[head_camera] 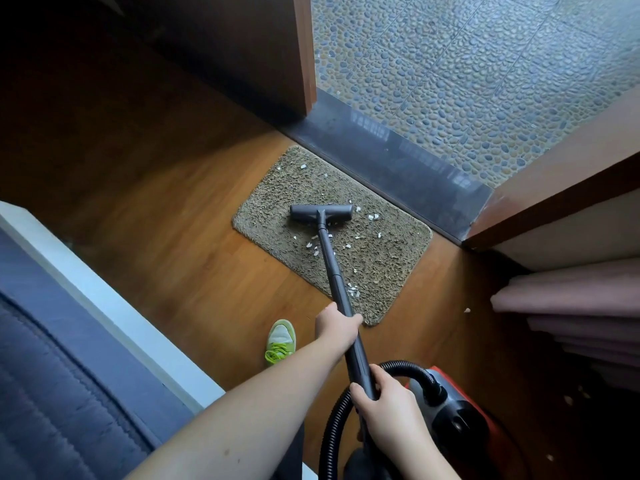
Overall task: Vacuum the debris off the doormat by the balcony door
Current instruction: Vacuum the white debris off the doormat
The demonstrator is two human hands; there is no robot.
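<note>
The right hand [388,407] sits closest, fingers wrapped tight around the upper end of the vacuum wand [334,271] where the black hose [337,420] joins; the left hand [337,323] is closed around the wand farther down. The floor head [321,213] rests flat on the tan doormat [273,202], which lies against the dark threshold [398,157] of the open balcony door. White debris [315,249] is scattered across the mat, mostly near and right of the head, so vacuuming looks underway. Next, the head likely needs drawing back over those flecks.
</note>
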